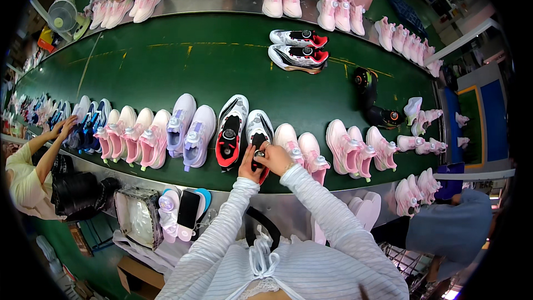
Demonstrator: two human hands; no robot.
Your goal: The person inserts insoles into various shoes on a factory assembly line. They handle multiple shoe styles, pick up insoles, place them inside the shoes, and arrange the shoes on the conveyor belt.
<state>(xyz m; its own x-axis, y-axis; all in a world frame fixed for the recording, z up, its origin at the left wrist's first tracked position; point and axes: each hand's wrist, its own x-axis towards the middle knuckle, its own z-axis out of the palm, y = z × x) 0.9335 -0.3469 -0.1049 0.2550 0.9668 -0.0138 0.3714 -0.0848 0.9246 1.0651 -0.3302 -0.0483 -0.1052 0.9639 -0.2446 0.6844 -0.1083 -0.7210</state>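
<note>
Sneaker, white, black and red [259, 133]: we held it at the near edge of the green bench [166, 61], toe pointing away, beside its mate [230, 132] on the left. Our left hand [249, 165] cupped the heel end, fingers wrapped round it; our right hand [276, 157] came over the top, fingers pinched on the round dial [259, 154] at the tongue.

- Neighbours: a pink sneaker [288, 140] just beside our right hand; lilac pair [190, 129] further left.
- Risk, as we judged it: the right wrist sat close to the pink sneaker, so a wide twist could knock it out of the row.
- Risk: with only the heel cupped, the shoe could tip over the bench edge if the dial resisted and our grip slipped.
- Other workers' hands were well apart from ours.
</note>
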